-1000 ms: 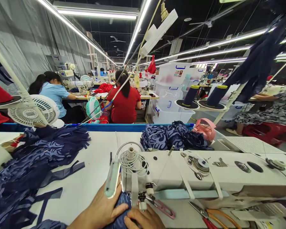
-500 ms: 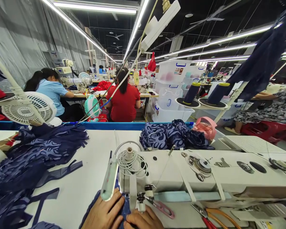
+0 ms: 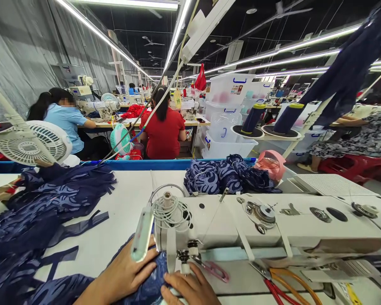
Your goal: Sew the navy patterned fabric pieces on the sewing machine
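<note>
My left hand (image 3: 123, 273) lies flat on a navy patterned fabric piece (image 3: 147, 286) at the bottom edge, just left of the needle of a white sewing machine (image 3: 266, 231). Fingertips of my right hand (image 3: 186, 290) press the same cloth directly under the machine head. The fabric runs under both hands and toward the lower left. A slim work lamp (image 3: 142, 235) sticks out from the machine above my left hand.
A heap of navy strips (image 3: 34, 212) covers the table's left side; another navy bundle (image 3: 222, 176) and a pink object (image 3: 271, 163) lie behind the machine. Scissors (image 3: 284, 281) and a desk fan (image 3: 31, 146) are nearby. Other people sew at tables beyond.
More navy fabric now shows under my left forearm. Both hands have shifted slightly on the cloth at the needle. The view has tipped a little downward.
</note>
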`<state>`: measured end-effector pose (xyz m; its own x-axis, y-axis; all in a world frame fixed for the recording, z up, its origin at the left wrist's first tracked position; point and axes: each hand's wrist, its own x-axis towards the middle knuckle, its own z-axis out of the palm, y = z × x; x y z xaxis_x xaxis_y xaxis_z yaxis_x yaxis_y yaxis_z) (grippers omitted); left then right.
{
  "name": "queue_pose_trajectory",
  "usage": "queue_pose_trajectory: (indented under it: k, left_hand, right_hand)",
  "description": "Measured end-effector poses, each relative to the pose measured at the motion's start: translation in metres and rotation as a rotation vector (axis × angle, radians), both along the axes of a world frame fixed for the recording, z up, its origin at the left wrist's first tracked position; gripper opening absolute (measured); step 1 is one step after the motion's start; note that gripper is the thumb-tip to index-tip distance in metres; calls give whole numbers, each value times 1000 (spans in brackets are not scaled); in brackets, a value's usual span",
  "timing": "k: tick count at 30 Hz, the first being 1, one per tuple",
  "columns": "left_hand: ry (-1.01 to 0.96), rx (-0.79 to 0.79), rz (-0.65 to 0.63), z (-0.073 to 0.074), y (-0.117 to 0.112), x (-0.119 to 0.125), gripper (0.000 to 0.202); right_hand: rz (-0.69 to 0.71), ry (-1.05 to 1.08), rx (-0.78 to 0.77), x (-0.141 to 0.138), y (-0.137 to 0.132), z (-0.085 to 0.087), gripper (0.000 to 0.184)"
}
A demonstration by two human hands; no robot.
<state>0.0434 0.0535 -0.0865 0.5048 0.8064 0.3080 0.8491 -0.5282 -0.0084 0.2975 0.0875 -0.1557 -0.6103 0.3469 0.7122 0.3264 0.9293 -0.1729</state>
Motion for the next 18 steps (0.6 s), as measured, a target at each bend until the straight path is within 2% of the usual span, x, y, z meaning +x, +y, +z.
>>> queue_pose_trajectory:
  k: [3, 5, 8, 11, 13, 15, 17, 18]
  left_hand:
    - [29, -16, 7, -1, 1, 0, 36]
    - [41, -13, 48, -4, -4, 0, 38]
    - [45, 145, 62, -11, -22, 3, 40]
    - [56, 375, 47, -17, -44, 10, 36]
    - [57, 449, 39, -19, -57, 13, 33]
    - [-24, 491, 40, -20, -70, 10, 32]
    - [-183, 405, 169, -20, -87, 0, 26]
    - [-293, 306, 288, -19, -98, -7, 25]
  right_hand:
    - [7, 47, 73, -2, 6, -3, 17]
    - [18, 82, 102, 0, 9, 3, 17]
    - [30, 80, 87, 9, 10, 28, 25]
    - [69, -27, -56, 7, 6, 54, 33]
    - [72, -146, -166, -8, 1, 61, 35]
    - [6, -337, -162, -32, -7, 59, 39]
    - [-73, -506, -38, -59, -15, 54, 37]
    - [-85, -536, 16, -70, -19, 53, 32]
